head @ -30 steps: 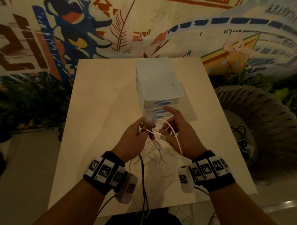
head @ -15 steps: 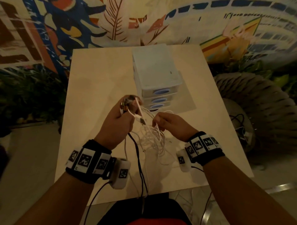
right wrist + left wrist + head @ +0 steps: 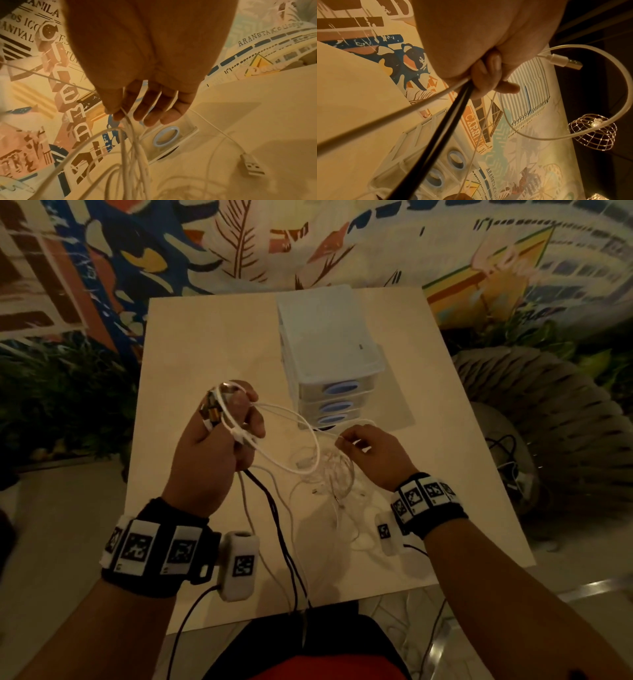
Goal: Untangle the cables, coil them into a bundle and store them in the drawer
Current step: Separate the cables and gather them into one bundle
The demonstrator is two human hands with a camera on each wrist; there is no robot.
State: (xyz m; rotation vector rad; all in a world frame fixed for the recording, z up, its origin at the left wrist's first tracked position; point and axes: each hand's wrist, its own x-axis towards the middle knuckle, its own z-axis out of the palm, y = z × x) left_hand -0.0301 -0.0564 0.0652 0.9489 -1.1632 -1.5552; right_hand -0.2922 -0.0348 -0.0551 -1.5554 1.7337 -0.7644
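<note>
Painted mural (image 3: 267, 35) behind the hands' cables (image 3: 291, 440) reads "ARANETA".

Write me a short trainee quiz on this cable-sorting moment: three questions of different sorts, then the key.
1. True or false: the left hand grips thick white cable loops together with a thin black cable.
2. Multiple choice: the right hand pinches A) thin white cable strands, B) a blue oval drawer handle, C) nothing.
3. Fill in: the small white plastic drawer unit on the pale square table shows ___ stacked drawers, none visibly pulled out.

Key: 1 true. 2 A; the fingers hold the strands above the tangle. 3 three.
</note>
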